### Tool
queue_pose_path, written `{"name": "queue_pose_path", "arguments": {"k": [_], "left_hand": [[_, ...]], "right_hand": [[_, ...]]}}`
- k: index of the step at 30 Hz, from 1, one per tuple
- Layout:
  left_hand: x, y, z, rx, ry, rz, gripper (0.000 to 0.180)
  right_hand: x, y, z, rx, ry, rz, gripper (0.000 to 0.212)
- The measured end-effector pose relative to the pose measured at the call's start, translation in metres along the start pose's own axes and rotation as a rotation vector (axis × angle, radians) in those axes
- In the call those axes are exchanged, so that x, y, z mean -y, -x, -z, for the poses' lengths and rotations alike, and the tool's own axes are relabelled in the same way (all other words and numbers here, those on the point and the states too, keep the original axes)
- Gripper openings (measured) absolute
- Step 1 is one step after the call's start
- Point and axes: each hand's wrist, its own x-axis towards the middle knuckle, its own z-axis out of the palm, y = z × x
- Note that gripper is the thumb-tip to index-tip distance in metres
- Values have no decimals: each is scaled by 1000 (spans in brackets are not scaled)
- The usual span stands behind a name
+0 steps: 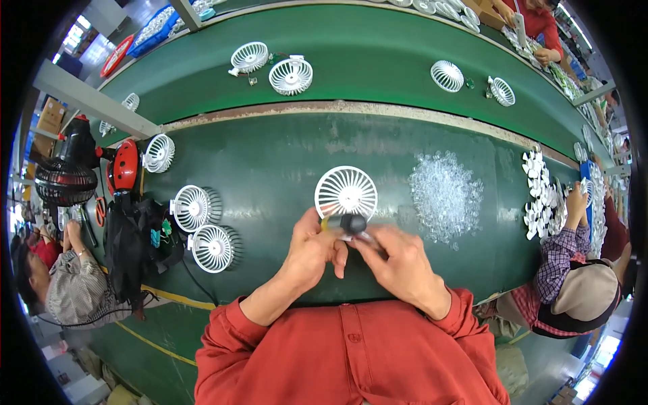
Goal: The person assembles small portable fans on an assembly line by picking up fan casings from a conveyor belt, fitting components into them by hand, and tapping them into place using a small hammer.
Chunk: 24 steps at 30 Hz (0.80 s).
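In front of me a round white fan cage [346, 190] with radial ribs faces up over the green work surface. My left hand [309, 251] is closed at its lower edge, fingers curled under. My right hand [403, 262] is closed too, its fingers bent in toward the same edge and partly smeared by motion. A blurred dark cylindrical tool end [353, 223] shows between the hands, over the cage's lower rim. What exactly the right fingers grip is hidden by blur. To the right of the cage lies a spread pile of small clear plastic pieces [447, 197].
Two white fan cages [212, 248] stand at left, beside a black cloth bag [128, 239] and a red ladybug-shaped item [125, 166]. Beyond a ledge, a green conveyor belt [371, 61] carries more cages. White parts [538, 196] lie at right; co-workers sit on both sides.
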Motion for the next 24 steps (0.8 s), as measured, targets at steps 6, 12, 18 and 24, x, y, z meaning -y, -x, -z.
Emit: {"name": "queue_pose_path", "arguments": {"k": [6,12,18,24], "left_hand": [[-5,-9,9,23,69,216,42],[-26,-22,2,23,-74,256,54],[-67,-67,16,91,-791,-24,45],[-111,-159,30,-153,-1657,-972,40]], "right_hand": [[3,-4,-13,45,271,120,35],[-19,-18,-19,-12,263,213,35],[-22,-34,3,-305,46,-10,15],[-16,-47,18,-210,-630,-588,12]]}}
